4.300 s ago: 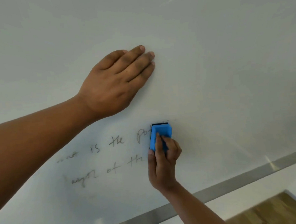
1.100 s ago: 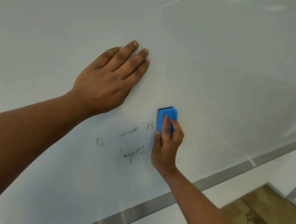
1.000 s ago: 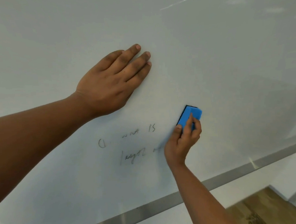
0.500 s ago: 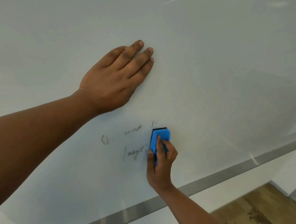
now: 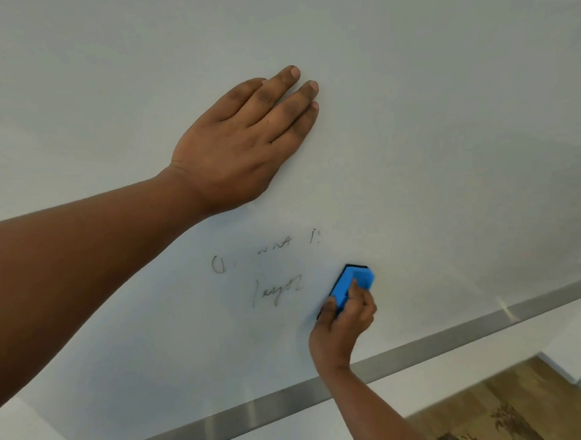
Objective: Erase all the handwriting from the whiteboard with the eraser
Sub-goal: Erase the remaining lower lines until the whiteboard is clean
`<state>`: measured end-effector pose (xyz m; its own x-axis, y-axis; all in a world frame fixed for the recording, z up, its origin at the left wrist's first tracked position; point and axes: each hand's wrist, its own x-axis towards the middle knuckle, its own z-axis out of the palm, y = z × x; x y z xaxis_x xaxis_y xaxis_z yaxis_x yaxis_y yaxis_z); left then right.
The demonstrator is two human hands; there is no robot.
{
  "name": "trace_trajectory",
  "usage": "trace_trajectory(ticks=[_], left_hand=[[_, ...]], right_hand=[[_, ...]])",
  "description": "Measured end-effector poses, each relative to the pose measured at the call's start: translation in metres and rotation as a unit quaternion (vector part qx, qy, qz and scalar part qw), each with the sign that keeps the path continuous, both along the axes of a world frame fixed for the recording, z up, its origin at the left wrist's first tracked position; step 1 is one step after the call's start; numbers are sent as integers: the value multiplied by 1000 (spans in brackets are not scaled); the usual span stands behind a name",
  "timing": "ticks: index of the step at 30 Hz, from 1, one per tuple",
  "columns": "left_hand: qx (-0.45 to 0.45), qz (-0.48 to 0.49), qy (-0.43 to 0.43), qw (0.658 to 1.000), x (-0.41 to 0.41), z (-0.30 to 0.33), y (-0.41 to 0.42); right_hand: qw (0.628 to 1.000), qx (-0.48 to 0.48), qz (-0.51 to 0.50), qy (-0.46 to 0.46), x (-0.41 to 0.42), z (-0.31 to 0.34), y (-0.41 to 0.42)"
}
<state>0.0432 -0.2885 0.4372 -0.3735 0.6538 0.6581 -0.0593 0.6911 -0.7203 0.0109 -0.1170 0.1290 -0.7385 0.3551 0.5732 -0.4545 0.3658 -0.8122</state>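
The whiteboard fills most of the view. Two short lines of faint dark handwriting are left on it, low and centre. My right hand grips the blue eraser with its black felt against the board, just right of the lower written word. The eraser is tilted, its top leaning right. My left hand lies flat on the board above the writing, fingers straight and together.
A metal frame strip runs along the board's bottom edge, rising to the right. Below it is a white wall band, then wooden floor at the bottom right.
Over the last seconds the right ends of both written lines have been wiped away. In the last half second the eraser slid right and down, off the lower word, and tilted. My left hand stayed put.
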Motion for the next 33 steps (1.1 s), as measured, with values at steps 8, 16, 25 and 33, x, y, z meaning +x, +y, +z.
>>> trace_trajectory(ticks=[8, 16, 25, 33], left_hand=[[4, -3, -10, 1000, 2, -1, 1], [8, -3, -28, 1000, 4, -1, 0], [9, -9, -22, 1000, 5, -2, 0], [1, -17, -26, 1000, 5, -2, -1]], right_hand=[[999, 21, 39, 11, 10, 6, -3], [931, 234, 90, 264, 1, 70, -21], [908, 291, 126, 272, 15, 52, -29], [928, 235, 73, 279, 19, 73, -56]])
